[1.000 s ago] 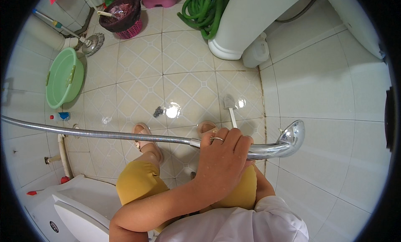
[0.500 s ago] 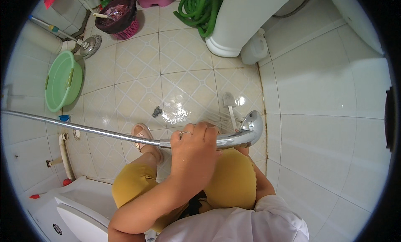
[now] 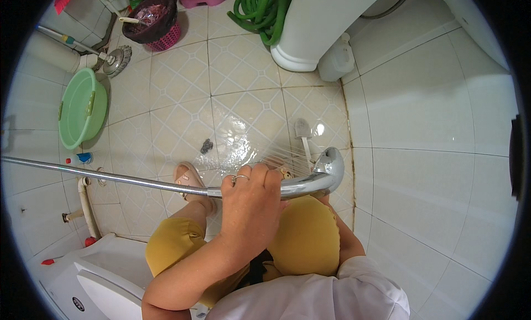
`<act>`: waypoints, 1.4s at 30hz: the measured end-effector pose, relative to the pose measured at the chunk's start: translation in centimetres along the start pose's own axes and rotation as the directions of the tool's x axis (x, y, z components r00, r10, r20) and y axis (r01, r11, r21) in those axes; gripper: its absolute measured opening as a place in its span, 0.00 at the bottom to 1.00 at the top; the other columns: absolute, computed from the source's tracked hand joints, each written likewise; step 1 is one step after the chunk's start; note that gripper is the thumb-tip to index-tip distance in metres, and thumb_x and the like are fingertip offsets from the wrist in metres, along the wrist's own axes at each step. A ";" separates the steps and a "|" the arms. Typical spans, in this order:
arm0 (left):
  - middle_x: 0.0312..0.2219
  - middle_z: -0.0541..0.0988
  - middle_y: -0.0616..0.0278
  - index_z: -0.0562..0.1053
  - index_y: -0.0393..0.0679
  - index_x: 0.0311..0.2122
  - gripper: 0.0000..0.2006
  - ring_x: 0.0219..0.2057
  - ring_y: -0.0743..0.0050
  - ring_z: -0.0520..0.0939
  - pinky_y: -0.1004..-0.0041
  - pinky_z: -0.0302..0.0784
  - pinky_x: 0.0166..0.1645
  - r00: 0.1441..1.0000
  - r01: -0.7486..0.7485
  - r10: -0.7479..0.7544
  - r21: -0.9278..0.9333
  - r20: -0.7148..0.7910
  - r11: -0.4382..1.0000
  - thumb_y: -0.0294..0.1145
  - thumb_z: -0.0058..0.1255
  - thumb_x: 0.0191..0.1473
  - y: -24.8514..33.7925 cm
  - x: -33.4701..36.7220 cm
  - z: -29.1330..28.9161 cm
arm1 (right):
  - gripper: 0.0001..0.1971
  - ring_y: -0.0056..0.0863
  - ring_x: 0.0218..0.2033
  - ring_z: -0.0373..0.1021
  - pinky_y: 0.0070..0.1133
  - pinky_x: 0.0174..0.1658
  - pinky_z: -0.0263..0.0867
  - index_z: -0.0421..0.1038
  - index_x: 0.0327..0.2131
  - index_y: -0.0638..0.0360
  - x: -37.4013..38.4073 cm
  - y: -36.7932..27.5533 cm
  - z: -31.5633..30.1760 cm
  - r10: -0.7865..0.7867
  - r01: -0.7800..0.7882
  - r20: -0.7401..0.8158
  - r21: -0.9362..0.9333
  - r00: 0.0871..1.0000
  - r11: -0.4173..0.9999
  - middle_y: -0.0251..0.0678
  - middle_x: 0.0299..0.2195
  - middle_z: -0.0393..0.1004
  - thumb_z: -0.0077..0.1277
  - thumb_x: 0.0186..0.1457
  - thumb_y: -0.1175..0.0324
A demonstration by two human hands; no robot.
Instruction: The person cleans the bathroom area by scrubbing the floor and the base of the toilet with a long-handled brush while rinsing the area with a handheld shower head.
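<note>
My left hand (image 3: pixel 251 209), with a ring on one finger, is closed around the handle of a chrome shower head (image 3: pixel 331 168). A metal hose (image 3: pixel 110 174) runs from its handle to the left edge. Fine jets of water leave the shower head toward the left and wet the tiles. Beyond it, a white-handled brush (image 3: pixel 303 129) lies against the floor, its head pointing away from me. My right forearm (image 3: pixel 349 234) reaches down beside my right knee. The shower head and knee hide my right hand, so whether it touches the brush handle is unclear.
A dark clump (image 3: pixel 207 146) lies on the wet tiles ahead of my sandalled left foot (image 3: pixel 188 179). A green basin (image 3: pixel 83 110) leans at the left wall near a mop (image 3: pixel 116 61). Green hose (image 3: pixel 255 13) is coiled by a white pedestal (image 3: pixel 310 38). A toilet (image 3: pixel 105 278) stands at lower left.
The shower head has shifted slightly left with my left hand, still held. Its spray now shows as a wider fan across the tiles. The view has moved a little.
</note>
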State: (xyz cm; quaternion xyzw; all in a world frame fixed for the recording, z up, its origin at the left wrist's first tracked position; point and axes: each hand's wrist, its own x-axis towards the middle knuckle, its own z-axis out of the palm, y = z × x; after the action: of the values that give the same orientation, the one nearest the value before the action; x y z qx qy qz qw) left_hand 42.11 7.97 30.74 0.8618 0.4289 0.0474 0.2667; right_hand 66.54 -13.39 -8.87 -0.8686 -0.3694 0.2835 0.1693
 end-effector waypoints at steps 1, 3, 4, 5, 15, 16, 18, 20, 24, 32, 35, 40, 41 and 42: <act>0.33 0.71 0.61 0.70 0.43 0.37 0.18 0.39 0.61 0.70 0.63 0.61 0.43 1.000 0.007 -0.007 -0.002 0.002 1.000 0.36 0.59 0.40 -0.1 0.0 0.0 | 0.24 0.45 0.44 0.68 0.32 0.44 0.64 0.66 0.45 0.54 0.0 -0.4 0.0 0.013 -0.013 0.021 0.002 1.000 1.000 0.44 0.41 0.72 0.52 0.45 0.52; 0.33 0.71 0.61 0.70 0.43 0.37 0.18 0.39 0.62 0.70 0.63 0.61 0.43 1.000 0.019 -0.019 0.000 0.012 1.000 0.36 0.59 0.40 -0.2 -0.1 0.0 | 0.24 0.45 0.44 0.68 0.32 0.44 0.64 0.66 0.45 0.54 0.1 -1.2 0.1 0.023 -0.023 0.052 0.002 0.998 1.000 0.44 0.42 0.72 0.53 0.44 0.53; 0.33 0.71 0.61 0.70 0.43 0.37 0.17 0.39 0.62 0.70 0.63 0.61 0.43 1.000 0.012 -0.011 -0.012 0.023 1.000 0.36 0.59 0.40 -0.1 0.0 0.1 | 0.24 0.45 0.44 0.68 0.32 0.44 0.64 0.66 0.45 0.54 0.1 -0.9 -0.3 0.026 -0.026 0.047 0.001 0.999 1.000 0.43 0.42 0.72 0.53 0.44 0.53; 0.33 0.71 0.61 0.70 0.43 0.37 0.17 0.39 0.62 0.70 0.63 0.61 0.43 1.000 0.010 -0.010 -0.014 0.023 1.000 0.36 0.59 0.40 0.0 0.0 0.2 | 0.24 0.44 0.44 0.68 0.32 0.44 0.64 0.66 0.45 0.54 0.2 -0.8 -0.3 0.021 -0.021 0.045 0.003 0.999 1.000 0.43 0.42 0.72 0.53 0.44 0.53; 0.32 0.70 0.62 0.70 0.43 0.37 0.18 0.38 0.62 0.70 0.63 0.61 0.43 1.000 -0.001 0.001 0.014 0.013 1.000 0.36 0.59 0.39 0.0 0.1 0.5 | 0.24 0.43 0.45 0.67 0.31 0.44 0.64 0.66 0.45 0.53 0.5 -0.1 -0.1 0.001 0.000 0.024 -0.008 1.000 1.000 0.43 0.42 0.71 0.54 0.44 0.54; 0.32 0.70 0.62 0.70 0.43 0.37 0.18 0.38 0.63 0.70 0.63 0.61 0.43 1.000 -0.003 0.003 0.013 0.008 1.000 0.36 0.60 0.39 0.0 0.1 0.5 | 0.24 0.43 0.45 0.67 0.31 0.44 0.64 0.66 0.45 0.53 0.5 0.0 -0.1 0.002 -0.002 0.025 -0.009 1.000 1.000 0.43 0.42 0.71 0.54 0.44 0.54; 0.32 0.70 0.62 0.70 0.43 0.37 0.18 0.38 0.63 0.70 0.64 0.61 0.42 1.000 -0.006 0.006 0.016 0.018 1.000 0.36 0.60 0.39 0.0 0.0 0.6 | 0.24 0.43 0.45 0.67 0.31 0.44 0.64 0.66 0.45 0.53 0.5 0.0 0.1 0.000 0.000 0.025 -0.010 1.000 1.000 0.43 0.43 0.71 0.54 0.44 0.54; 0.32 0.69 0.62 0.70 0.43 0.37 0.18 0.38 0.63 0.70 0.64 0.60 0.42 1.000 -0.010 0.009 0.018 0.028 1.000 0.36 0.60 0.39 0.0 0.0 0.6 | 0.24 0.43 0.45 0.67 0.31 0.44 0.64 0.66 0.45 0.53 0.4 0.1 0.3 -0.002 0.003 0.025 -0.012 1.000 1.000 0.42 0.43 0.71 0.54 0.44 0.54; 0.32 0.69 0.62 0.70 0.44 0.37 0.18 0.38 0.63 0.70 0.64 0.60 0.42 1.000 -0.019 0.018 0.039 0.019 0.999 0.36 0.60 0.39 -0.1 -0.1 0.6 | 0.24 0.42 0.46 0.67 0.31 0.45 0.64 0.66 0.45 0.53 0.5 0.3 1.0 -0.022 0.023 0.026 -0.008 0.999 1.000 0.42 0.43 0.71 0.54 0.43 0.55; 0.33 0.69 0.62 0.70 0.44 0.37 0.18 0.38 0.64 0.70 0.64 0.61 0.41 0.999 -0.032 0.030 0.044 0.043 0.999 0.37 0.59 0.40 0.3 0.4 0.8 | 0.24 0.41 0.46 0.67 0.31 0.45 0.64 0.66 0.45 0.53 0.7 3.1 1.7 -0.043 0.043 0.005 -0.050 0.999 0.998 0.42 0.44 0.71 0.55 0.43 0.56; 0.33 0.69 0.62 0.70 0.44 0.38 0.18 0.38 0.64 0.70 0.64 0.61 0.41 0.999 0.001 -0.004 0.070 0.046 0.998 0.36 0.59 0.40 -0.3 0.0 0.8 | 0.24 0.41 0.45 0.67 0.28 0.45 0.63 0.65 0.47 0.52 0.4 -1.1 0.2 0.011 -0.006 0.083 -0.055 0.996 0.998 0.42 0.43 0.70 0.56 0.43 0.60; 0.33 0.69 0.62 0.70 0.43 0.38 0.18 0.38 0.63 0.70 0.63 0.61 0.41 0.997 -0.058 0.059 0.036 -0.045 0.998 0.34 0.58 0.40 0.2 0.6 1.2 | 0.17 0.37 0.42 0.65 0.26 0.46 0.60 0.68 0.46 0.58 2.1 -4.9 -8.3 -0.053 0.158 -0.432 0.211 0.900 0.965 0.41 0.40 0.66 0.50 0.49 0.71; 0.33 0.69 0.62 0.70 0.43 0.38 0.18 0.38 0.63 0.70 0.63 0.61 0.41 0.998 -0.050 0.051 0.037 -0.043 0.998 0.34 0.58 0.40 0.0 0.7 1.4 | 0.16 0.35 0.43 0.64 0.26 0.47 0.60 0.69 0.45 0.59 1.8 -8.1 -10.7 -0.041 0.205 -0.467 0.305 0.883 0.930 0.40 0.41 0.66 0.49 0.50 0.72; 0.33 0.69 0.61 0.70 0.43 0.38 0.18 0.39 0.63 0.70 0.62 0.61 0.41 0.999 -0.037 0.039 0.063 -0.026 0.997 0.34 0.58 0.40 -0.1 0.7 1.5 | 0.16 0.33 0.45 0.63 0.26 0.48 0.59 0.70 0.44 0.60 1.1 -12.0 -13.5 -0.025 0.253 -0.502 0.392 0.865 0.884 0.39 0.42 0.65 0.48 0.50 0.73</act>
State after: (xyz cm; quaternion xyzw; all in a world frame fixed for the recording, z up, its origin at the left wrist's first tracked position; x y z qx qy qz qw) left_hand 42.97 7.95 29.29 0.8770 0.4171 0.0508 0.2330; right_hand 68.97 -5.68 7.31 -0.8193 -0.3039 0.1214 0.4707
